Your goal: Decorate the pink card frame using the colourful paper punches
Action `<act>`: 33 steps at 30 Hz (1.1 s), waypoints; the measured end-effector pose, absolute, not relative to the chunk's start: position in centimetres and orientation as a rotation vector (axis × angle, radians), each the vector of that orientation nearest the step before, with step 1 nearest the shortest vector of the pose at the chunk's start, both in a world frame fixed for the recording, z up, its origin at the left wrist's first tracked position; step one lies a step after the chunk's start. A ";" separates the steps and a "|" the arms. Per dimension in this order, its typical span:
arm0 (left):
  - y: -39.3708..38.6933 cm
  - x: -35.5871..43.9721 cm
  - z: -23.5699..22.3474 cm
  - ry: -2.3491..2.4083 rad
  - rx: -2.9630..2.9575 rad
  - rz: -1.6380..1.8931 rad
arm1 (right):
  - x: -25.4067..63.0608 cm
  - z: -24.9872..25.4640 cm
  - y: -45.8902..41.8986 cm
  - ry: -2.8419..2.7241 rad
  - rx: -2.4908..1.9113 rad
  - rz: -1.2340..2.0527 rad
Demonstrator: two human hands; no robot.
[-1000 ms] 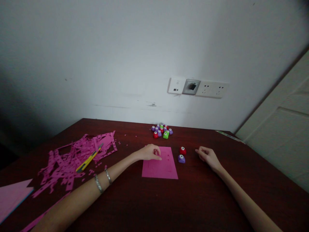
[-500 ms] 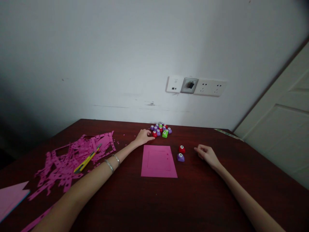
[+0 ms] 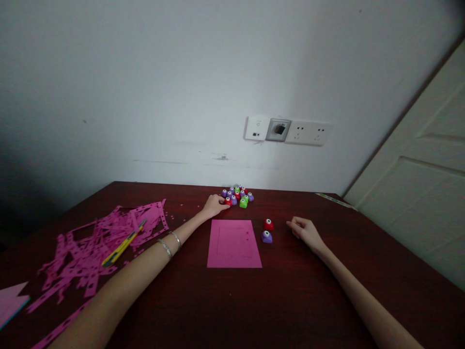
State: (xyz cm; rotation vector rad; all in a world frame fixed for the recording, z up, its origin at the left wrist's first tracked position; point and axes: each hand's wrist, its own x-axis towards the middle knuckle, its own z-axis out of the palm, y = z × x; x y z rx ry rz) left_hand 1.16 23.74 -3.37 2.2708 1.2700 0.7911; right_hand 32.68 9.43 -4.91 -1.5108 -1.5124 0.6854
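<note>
At the back of the table my left hand (image 3: 213, 206) has its thumb and fingers closed around a red craft punch (image 3: 228, 201), at the near left edge of a cluster of several red, purple and green craft punches (image 3: 242, 203). My right hand (image 3: 305, 230) rests on the table at the right, fingers curled in, with nothing visible in it. Between the hands lies a pink sheet of paper (image 3: 234, 261) with a rectangular outline and small marks near its upper right. Just right of the sheet stand another red punch (image 3: 268, 225) and a purple punch (image 3: 267, 237).
A heap of punched pink paper strips (image 3: 83, 257) covers the left side, with a yellow utility knife (image 3: 123, 244) on top. Folded pink paper (image 3: 12, 303) lies at the near left corner. A ruler-like strip (image 3: 336, 200) lies at the back right, by the wall.
My left thumb and fingers have closed in on the red punch at the cluster's edge. My right hand stays curled in place; the whole view has shifted slightly.
</note>
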 end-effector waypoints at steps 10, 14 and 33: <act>18.5 1.4 2.2 1.016 2.378 0.929 | 32.6 -4.6 9.4 -1.536 -1.541 0.674; 16.1 1.2 2.8 0.935 2.439 0.905 | 32.6 -4.8 9.5 -1.556 -1.537 0.678; 13.0 2.3 0.8 0.871 2.545 0.829 | 22.4 1.1 6.8 -1.558 -1.472 0.716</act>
